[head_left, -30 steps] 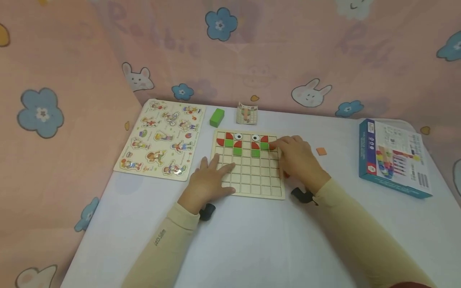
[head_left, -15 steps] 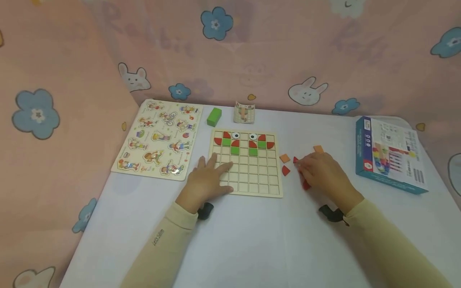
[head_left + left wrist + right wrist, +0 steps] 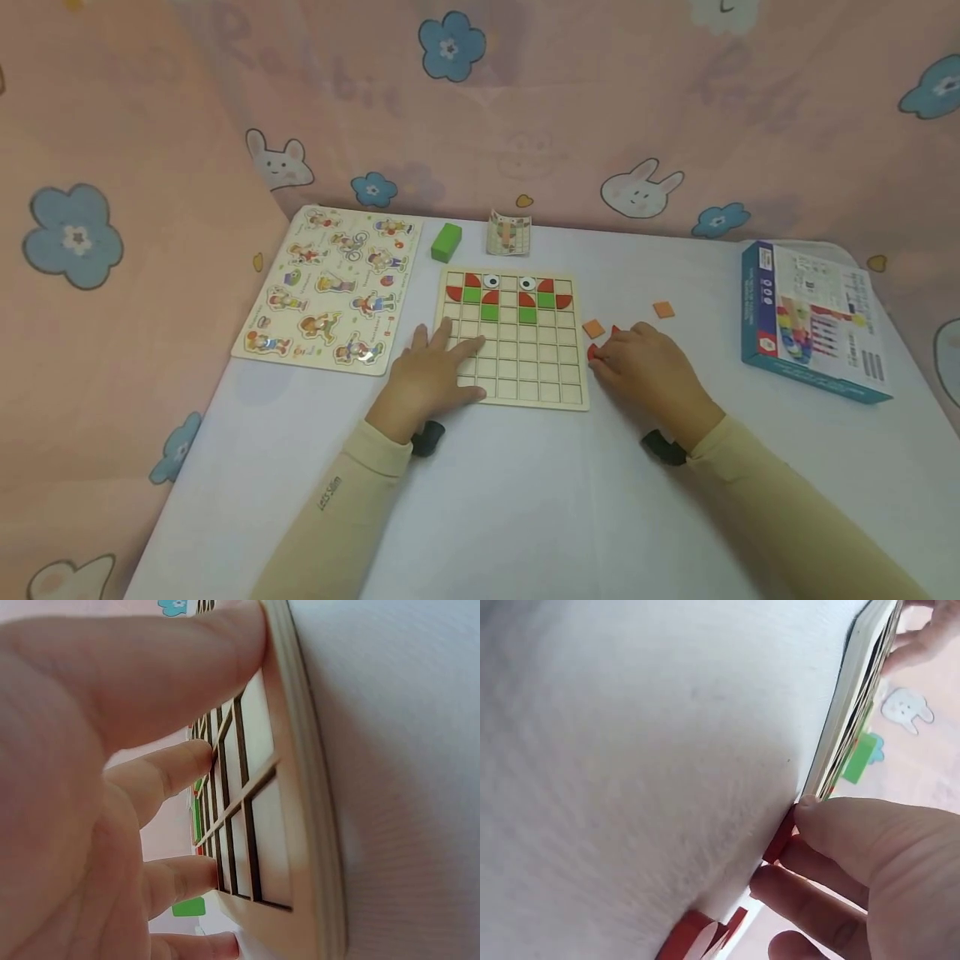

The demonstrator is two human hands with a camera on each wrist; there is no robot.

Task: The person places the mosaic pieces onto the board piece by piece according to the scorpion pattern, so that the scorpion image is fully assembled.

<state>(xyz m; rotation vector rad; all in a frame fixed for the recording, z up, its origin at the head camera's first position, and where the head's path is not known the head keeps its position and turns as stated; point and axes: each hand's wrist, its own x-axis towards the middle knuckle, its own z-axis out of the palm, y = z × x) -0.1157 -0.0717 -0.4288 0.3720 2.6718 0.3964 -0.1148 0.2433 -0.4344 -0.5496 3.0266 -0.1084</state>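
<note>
My left hand (image 3: 426,375) lies with spread fingers on the left part of a wooden grid board (image 3: 527,372), its thumb at the near edge. Red quarter-round tiles (image 3: 563,302), green square tiles (image 3: 527,315) and two eye tiles (image 3: 527,284) fill some squares in the upper rows. Just right of the board, my right hand (image 3: 654,367) pinches a red quarter-round tile (image 3: 781,834) between thumb and finger, down at the table. An orange square tile (image 3: 593,328) and another red tile (image 3: 616,330) lie by its fingertips. More red tiles (image 3: 686,936) show in the right wrist view.
A second orange tile (image 3: 663,309) lies behind my right hand. At the right stands a blue-sided box (image 3: 821,329); at the left lies a picture puzzle board (image 3: 330,292). A green block (image 3: 446,242) and a small pattern card (image 3: 509,234) sit behind the grid board.
My right hand has left a red tile at the board's right side, gone right to the loose tiles, then come back left to a red one. My left hand stays on the board.
</note>
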